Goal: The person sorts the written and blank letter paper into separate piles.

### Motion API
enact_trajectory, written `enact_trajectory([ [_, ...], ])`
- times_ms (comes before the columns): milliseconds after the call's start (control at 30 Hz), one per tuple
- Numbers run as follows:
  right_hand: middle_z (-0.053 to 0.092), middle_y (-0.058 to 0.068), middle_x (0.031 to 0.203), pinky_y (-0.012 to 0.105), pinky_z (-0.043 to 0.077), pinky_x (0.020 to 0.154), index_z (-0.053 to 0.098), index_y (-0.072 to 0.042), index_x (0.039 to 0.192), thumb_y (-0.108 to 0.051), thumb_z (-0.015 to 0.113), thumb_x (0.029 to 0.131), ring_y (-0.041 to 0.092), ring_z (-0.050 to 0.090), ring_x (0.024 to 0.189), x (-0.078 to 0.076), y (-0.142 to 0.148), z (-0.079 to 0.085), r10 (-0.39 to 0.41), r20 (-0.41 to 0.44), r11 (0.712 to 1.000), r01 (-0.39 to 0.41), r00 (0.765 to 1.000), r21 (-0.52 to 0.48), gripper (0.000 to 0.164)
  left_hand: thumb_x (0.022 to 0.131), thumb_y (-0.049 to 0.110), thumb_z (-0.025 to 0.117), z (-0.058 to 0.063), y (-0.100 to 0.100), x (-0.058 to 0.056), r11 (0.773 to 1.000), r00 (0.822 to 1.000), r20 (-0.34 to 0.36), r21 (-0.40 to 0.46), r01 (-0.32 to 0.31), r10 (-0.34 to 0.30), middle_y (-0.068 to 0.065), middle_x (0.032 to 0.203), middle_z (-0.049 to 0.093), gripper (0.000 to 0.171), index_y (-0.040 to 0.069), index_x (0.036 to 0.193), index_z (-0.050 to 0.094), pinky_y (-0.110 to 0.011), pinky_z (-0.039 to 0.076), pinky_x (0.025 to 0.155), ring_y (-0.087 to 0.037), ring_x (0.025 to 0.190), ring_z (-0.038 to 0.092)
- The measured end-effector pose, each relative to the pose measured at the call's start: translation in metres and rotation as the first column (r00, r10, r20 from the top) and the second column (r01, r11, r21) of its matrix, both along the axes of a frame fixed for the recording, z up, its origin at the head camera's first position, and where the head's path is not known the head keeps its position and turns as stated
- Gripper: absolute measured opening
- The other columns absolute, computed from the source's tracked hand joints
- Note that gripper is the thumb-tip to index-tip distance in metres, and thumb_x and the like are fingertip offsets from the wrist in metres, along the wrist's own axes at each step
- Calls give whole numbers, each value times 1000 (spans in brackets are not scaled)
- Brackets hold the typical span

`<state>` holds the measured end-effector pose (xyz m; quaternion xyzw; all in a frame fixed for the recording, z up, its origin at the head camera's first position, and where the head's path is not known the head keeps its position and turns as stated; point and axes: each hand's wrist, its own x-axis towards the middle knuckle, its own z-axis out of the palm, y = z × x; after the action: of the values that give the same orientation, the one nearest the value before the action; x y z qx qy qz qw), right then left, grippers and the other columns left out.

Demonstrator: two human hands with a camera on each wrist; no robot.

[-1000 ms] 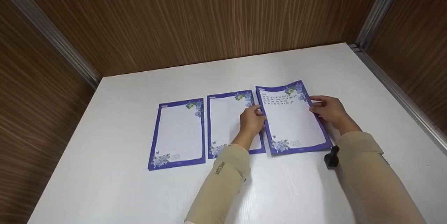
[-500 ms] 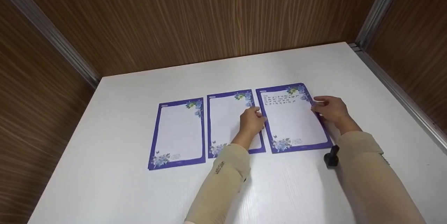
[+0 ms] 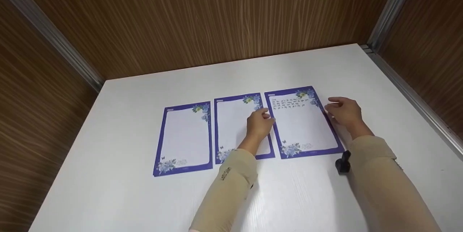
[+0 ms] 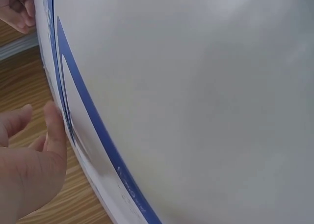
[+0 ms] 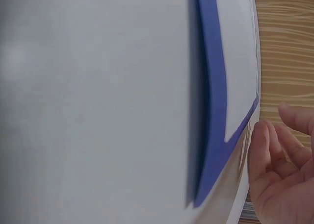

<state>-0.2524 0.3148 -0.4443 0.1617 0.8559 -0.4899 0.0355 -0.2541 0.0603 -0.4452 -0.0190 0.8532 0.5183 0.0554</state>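
Observation:
Three purple-bordered sheets of paper with blue flowers lie side by side. The right sheet (image 3: 302,127) has several lines of writing near its top; the middle sheet (image 3: 231,127) and left sheet (image 3: 186,138) show mostly blank white. My left hand (image 3: 259,123) is over the middle sheet's right edge, fingertips close to the written sheet's left edge. Thumb and fingers stand apart on that hand in the left wrist view, with nothing between them. Just off the written sheet's right edge is my right hand (image 3: 345,112), its fingers loosely bent and holding nothing.
A small black object with an upright knob (image 3: 343,163) stands by the written sheet's lower right corner, beside my right sleeve. The white table (image 3: 119,203) meets wood-grain panels (image 3: 231,18) at the back, with metal frame strips at the corners.
The written sheet's raised, curved top has come down flat on the table. My right hand has let go of its edge and moved slightly right; my left hand has barely shifted.

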Motion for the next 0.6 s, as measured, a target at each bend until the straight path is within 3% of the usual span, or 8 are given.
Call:
enact_trajectory([
  [200,54,22,129,28,53,81,39,-3,144,-17,50,98,31,56,110,0,-5,0,-27,-59,999,25,998,-27,49,88,12,68,2,-12,-4,998,999,-41,61,-12,15,-11,114,64,44,1,128,56,-22,51,84,-20,104,61],
  [400,57,21,125,28,53,81,43,-1,141,-17,52,97,30,58,107,-1,-19,0,-32,-127,998,25,991,-61,48,87,15,71,1,-32,-8,999,999,-45,47,23,-21,-11,117,63,48,4,131,55,-22,50,85,-20,106,61],
  [600,57,20,124,31,53,83,41,-3,143,-17,53,97,29,59,108,-3,-38,2,-29,-110,993,16,994,-119,50,85,16,72,-2,-53,-13,999,998,-51,44,29,-26,-13,116,63,49,2,130,55,-24,51,84,-21,104,62],
])
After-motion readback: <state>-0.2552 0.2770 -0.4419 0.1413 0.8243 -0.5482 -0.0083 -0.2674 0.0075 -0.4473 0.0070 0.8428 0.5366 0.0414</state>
